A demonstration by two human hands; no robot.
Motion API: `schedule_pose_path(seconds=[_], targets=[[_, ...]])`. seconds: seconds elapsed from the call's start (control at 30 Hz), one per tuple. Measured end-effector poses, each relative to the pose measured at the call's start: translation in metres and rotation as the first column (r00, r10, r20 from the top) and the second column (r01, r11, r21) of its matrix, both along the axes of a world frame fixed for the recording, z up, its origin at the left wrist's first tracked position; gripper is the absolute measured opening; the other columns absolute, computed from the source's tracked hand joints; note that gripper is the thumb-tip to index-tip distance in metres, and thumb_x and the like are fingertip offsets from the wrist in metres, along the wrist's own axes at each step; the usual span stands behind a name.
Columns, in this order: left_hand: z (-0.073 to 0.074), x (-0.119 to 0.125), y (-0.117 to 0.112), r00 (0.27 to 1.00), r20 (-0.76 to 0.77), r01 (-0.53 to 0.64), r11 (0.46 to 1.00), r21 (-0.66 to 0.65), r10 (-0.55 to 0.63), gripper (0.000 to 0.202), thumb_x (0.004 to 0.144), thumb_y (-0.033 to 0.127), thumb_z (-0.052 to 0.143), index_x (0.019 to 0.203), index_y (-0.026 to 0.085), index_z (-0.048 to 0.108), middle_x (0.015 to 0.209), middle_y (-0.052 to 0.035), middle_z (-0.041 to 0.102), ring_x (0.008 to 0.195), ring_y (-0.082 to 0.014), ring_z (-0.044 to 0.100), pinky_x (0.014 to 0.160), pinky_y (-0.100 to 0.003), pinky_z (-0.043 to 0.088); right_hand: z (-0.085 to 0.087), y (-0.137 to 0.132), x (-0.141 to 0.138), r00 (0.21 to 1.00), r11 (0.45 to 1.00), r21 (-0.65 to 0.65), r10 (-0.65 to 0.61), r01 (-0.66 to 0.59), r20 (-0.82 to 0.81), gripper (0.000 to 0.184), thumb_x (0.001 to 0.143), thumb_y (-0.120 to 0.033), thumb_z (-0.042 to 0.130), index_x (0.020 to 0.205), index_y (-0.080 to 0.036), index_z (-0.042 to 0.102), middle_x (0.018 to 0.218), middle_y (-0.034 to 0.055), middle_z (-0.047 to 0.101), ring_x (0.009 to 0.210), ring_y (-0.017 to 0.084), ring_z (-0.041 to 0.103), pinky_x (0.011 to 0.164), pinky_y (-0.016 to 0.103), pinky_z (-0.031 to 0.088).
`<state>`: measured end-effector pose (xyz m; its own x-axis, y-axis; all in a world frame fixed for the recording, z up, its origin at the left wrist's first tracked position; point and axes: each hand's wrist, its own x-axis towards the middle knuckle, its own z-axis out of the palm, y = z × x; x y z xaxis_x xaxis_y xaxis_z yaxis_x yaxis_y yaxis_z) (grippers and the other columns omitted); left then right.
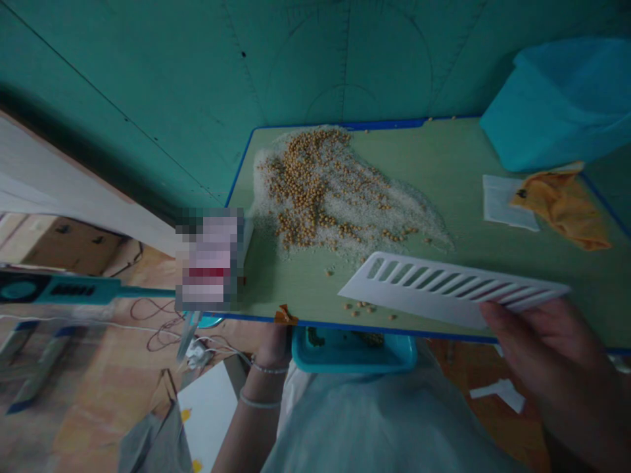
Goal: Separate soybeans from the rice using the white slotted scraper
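Note:
My right hand point(547, 358) is at the lower right, fingers closed on the near end of a white slotted card point(448, 289) that lies tilted just over the green table point(493, 217). A pile of white rice mixed with tan soybeans point(325, 190) spreads across the table's far left part, and a few loose beans point(362, 307) lie by the card's left tip. My left hand point(273, 345) reaches up under the table's near edge beside a teal tray point(352, 351) held below that edge. Its fingers are hidden. Bracelets circle the wrist.
A blue bag point(557, 98) stands at the table's far right, with an orange cloth point(562, 207) and a white paper point(505, 200) next to it. A blurred box point(210, 259) sits at the table's left edge. Cables and a teal tool point(59, 289) lie on the floor at left.

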<state>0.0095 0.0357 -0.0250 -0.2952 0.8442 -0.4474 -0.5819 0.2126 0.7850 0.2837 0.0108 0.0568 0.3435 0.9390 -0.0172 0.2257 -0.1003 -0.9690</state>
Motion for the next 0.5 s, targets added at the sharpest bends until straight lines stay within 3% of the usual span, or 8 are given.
schedule_pose_path(seconds=[0.33,0.5], targets=[[0.003,0.002,-0.001,1.000,0.014,-0.009,1.000,0.007,0.009,0.037,0.032,0.035,0.086,0.063,0.026,0.067,0.062,0.0073,0.073,0.068,-0.0177,0.069,0.089,-0.031,0.050,0.008,-0.006,-0.015,0.982,0.984,-0.017,0.177,-0.177,0.059,0.010,0.074,-0.033,0.062,0.082,-0.035,0.065,0.078,-0.0057,0.075,0.073,0.016,0.071,0.064,0.022,0.057],[0.004,0.002,-0.001,0.999,0.013,0.046,0.999,0.019,-0.046,0.033,0.038,0.037,0.084,0.065,0.026,0.068,0.064,0.0060,0.073,0.083,-0.0216,0.069,0.094,-0.034,0.046,0.007,-0.009,-0.016,0.988,0.990,0.003,0.138,-0.139,0.072,0.012,0.071,-0.033,0.064,0.083,-0.036,0.066,0.077,-0.0067,0.075,0.070,0.019,0.071,0.060,0.026,0.059]])
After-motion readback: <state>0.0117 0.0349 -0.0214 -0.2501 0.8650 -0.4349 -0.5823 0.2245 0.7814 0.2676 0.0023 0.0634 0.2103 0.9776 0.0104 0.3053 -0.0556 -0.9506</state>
